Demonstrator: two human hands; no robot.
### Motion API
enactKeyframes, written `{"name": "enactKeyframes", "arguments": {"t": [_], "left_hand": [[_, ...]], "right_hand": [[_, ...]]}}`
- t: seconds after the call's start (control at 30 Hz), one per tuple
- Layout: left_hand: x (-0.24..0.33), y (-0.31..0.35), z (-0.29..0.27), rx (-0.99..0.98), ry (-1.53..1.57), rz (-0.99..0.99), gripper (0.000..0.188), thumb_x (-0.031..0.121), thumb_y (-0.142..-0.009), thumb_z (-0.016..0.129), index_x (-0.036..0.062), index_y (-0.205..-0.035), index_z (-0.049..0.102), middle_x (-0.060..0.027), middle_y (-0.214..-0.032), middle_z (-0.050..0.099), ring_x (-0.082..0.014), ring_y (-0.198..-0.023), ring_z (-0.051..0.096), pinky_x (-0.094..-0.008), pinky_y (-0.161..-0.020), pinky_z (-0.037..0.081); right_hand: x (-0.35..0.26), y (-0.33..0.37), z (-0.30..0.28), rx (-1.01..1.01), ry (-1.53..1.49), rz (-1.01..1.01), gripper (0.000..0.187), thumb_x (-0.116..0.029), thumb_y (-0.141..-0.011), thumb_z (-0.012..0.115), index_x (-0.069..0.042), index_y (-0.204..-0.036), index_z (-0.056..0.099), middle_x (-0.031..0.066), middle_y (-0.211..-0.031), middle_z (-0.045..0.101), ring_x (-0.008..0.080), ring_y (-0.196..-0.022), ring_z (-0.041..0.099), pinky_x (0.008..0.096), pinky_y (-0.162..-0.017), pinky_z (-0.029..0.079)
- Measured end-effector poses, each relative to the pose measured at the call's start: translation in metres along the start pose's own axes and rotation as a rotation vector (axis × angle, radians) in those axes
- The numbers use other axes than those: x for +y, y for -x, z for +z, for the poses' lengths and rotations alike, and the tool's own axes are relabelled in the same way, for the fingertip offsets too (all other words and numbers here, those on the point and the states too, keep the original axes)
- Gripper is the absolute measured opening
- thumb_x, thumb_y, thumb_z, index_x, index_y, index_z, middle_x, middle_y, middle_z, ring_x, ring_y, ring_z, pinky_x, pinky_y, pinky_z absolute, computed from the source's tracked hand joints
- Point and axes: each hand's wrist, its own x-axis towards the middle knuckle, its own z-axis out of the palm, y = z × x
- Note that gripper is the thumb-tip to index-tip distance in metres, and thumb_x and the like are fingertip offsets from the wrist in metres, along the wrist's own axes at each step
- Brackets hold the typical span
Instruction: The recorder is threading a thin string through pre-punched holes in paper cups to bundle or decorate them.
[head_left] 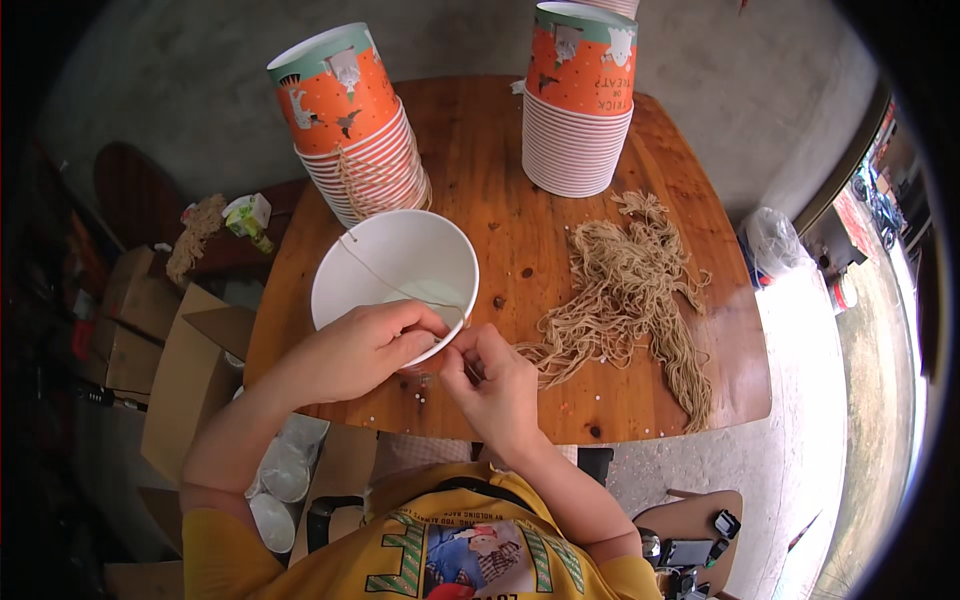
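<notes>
A white-lined paper bucket stands tilted toward me at the table's near left. A thin beige string crosses its inside from the far-left rim to the near-right rim. My left hand reaches over the near rim, thumb and index finger closed by the string's near end. Outside the same rim, my right hand is closed in a pinch against the bucket wall; what lies between its fingertips is hidden. A tangled heap of beige string lies to the right of my right hand.
Two tall stacks of orange printed paper buckets, a left stack with strings hanging down it and a right stack, stand on the wooden table. Open cardboard boxes are at lower left. A small stool holding devices is at lower right.
</notes>
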Motion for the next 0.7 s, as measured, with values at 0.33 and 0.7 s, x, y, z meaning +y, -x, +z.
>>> {"name": "enactKeyframes", "arguments": {"t": [0.33, 0.7], "left_hand": [[-0.004, -0.014, -0.002, -0.103, -0.074, -0.086, 0.018, 0.017, -0.097, 0.051, 0.0008, -0.100, 0.057, -0.0089, -0.086, 0.065, -0.0174, -0.079, 0.061, -0.0311, -0.071, 0.049], [-0.010, -0.018, -0.014, 0.107, -0.173, 0.119, 0.015, 0.016, -0.095, 0.053, 0.0016, -0.096, 0.054, -0.0120, -0.087, 0.062, -0.0240, -0.082, 0.061, -0.0338, -0.076, 0.048]], "right_hand": [[0.000, 0.002, 0.000, -0.006, 0.016, 0.012, 0.012, -0.006, -0.085, 0.067, -0.004, -0.082, 0.056, 0.0049, -0.060, 0.056, 0.0098, -0.051, 0.053, 0.0258, -0.050, 0.045], [0.001, -0.006, -0.022, -0.091, -0.014, -0.031, 0.015, -0.010, -0.089, 0.063, -0.004, -0.099, 0.054, 0.0107, -0.084, 0.063, 0.0209, -0.059, 0.063, 0.0312, -0.053, 0.049]]}}
